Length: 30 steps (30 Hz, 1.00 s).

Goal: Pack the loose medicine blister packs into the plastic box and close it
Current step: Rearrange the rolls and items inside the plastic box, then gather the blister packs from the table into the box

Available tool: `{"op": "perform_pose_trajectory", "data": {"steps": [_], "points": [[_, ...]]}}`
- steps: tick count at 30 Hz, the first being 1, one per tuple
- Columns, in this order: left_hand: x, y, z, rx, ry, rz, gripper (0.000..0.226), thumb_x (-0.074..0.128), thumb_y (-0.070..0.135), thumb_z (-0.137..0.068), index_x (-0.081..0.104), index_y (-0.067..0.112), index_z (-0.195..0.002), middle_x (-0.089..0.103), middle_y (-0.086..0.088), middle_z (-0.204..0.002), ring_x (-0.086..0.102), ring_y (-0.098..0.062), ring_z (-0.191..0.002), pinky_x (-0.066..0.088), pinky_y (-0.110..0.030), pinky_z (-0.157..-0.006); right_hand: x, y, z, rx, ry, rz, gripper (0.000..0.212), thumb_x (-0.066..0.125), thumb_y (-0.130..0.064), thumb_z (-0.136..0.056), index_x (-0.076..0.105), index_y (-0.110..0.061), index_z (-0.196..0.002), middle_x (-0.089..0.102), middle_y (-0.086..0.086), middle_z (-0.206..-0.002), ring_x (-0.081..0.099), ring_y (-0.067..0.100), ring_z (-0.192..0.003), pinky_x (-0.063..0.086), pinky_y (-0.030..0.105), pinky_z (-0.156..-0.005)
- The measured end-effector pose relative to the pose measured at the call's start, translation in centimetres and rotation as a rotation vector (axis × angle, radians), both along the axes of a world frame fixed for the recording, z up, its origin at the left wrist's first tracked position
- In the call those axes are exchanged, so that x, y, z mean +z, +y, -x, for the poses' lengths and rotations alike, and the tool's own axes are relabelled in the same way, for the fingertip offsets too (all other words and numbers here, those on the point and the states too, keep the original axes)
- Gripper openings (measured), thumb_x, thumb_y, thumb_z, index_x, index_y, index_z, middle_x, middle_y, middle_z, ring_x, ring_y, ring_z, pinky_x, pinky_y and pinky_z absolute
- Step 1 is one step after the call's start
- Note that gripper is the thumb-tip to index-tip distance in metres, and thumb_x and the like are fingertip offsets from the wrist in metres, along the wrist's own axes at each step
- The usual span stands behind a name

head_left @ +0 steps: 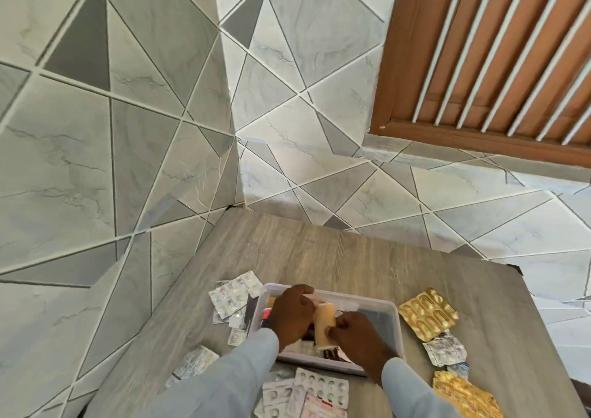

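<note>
- The wood-grain table (319,258) carries everything; the clear plastic box (388,309) sits open near its front edge, with no lid in sight.
- Loose blister packs ring the box: silver ones (232,296) at ten o'clock, a gold foil pack (427,313) at three o'clock, a crumpled silver pack (444,349) at four o'clock, white strips (319,385) at six o'clock and another gold pack (460,395) at five o'clock.
- These packs look light, thin and springy, with slick foil; pinching an edge or sliding them into a stack should work best, I judge.
- The left hand (291,313) hovers palm-down over the box, fingers curled; whether it grips anything I cannot tell.
- The right hand (358,337) reaches in from five o'clock, fingers closed around a tan roll (324,323), perhaps a bandage, held upright over the box's middle.
</note>
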<state>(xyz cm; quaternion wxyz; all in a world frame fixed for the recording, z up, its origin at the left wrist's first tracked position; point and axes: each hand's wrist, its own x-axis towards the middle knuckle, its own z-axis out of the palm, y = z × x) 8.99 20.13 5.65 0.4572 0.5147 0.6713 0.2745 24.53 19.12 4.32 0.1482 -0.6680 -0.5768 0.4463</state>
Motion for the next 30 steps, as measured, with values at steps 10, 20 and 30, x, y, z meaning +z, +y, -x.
{"op": "perform_pose_trajectory", "data": {"steps": [10, 20, 30], "points": [[-2.3, 5.0, 10.7, 0.133, 0.128, -0.120, 0.028, 0.047, 0.006, -0.089, 0.065, 0.016, -0.109, 0.065, -0.005, -0.114, 0.061, -0.021, -0.098, 0.045, -0.024, -0.081, -4.7, 1.9, 4.1, 0.069, -0.308, 0.240, 0.017, 0.051, -0.018, -0.087, 0.064, -0.010, -0.079, 0.059, 0.022, -0.084, 0.064, 0.036, -0.097, 0.048, 0.026, -0.070], [-3.0, 6.1, 15.4, 0.260, 0.094, -0.055, 0.030, 0.045, 0.006, -0.089, 0.065, 0.017, -0.108, 0.065, -0.007, -0.118, 0.058, -0.021, -0.096, 0.042, -0.023, -0.074, -1.9, 2.2, 5.5, 0.012, -0.550, -0.011, 0.019, 0.049, -0.019, -0.087, 0.063, -0.011, -0.096, 0.070, 0.013, -0.103, 0.066, 0.031, -0.097, 0.051, 0.034, -0.080], [-5.8, 4.0, 20.5, 0.458, 0.105, 0.191, 0.051, 0.074, 0.022, -0.078, 0.052, 0.013, -0.123, 0.053, -0.019, -0.130, 0.056, -0.038, -0.113, 0.049, -0.039, -0.093, 1.1, 4.8, 14.0, 0.020, -0.099, -0.186, 0.007, 0.062, -0.018, -0.085, 0.067, -0.019, -0.091, 0.067, 0.000, -0.086, 0.060, 0.008, -0.070, 0.049, 0.013, -0.060]]}}
